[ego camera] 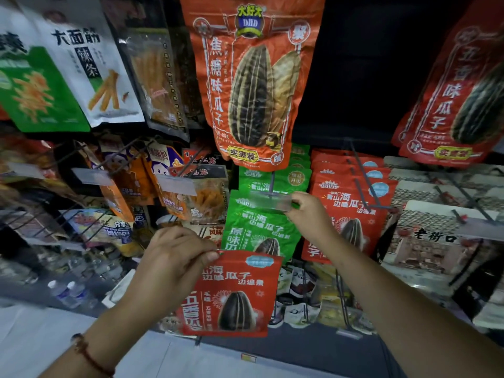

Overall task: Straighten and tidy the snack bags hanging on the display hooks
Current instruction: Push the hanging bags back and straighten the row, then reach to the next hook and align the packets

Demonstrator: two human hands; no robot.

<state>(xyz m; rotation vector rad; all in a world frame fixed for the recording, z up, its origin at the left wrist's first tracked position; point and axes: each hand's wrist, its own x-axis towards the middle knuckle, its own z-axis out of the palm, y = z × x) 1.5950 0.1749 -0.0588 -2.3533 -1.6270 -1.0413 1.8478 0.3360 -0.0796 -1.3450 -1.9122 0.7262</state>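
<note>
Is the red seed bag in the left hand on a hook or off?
Off. The left hand pinches the red seed bag by its top corner, below the hanging rows.

The scene is dim overall, with the brightest light falling on the glossy bags in the middle and a deep black gap [362, 77] behind the upper right hooks. Soft glare sits on the big orange bag [253, 83] and on the clear price tag [270, 201] at centre. The wide lens bends the rack: bags at the left and right edges lean outward and stretch. The left side is smeared and out of focus, the lower left corner pale and washed. Print on the central bags reads fairly sharp.
</note>
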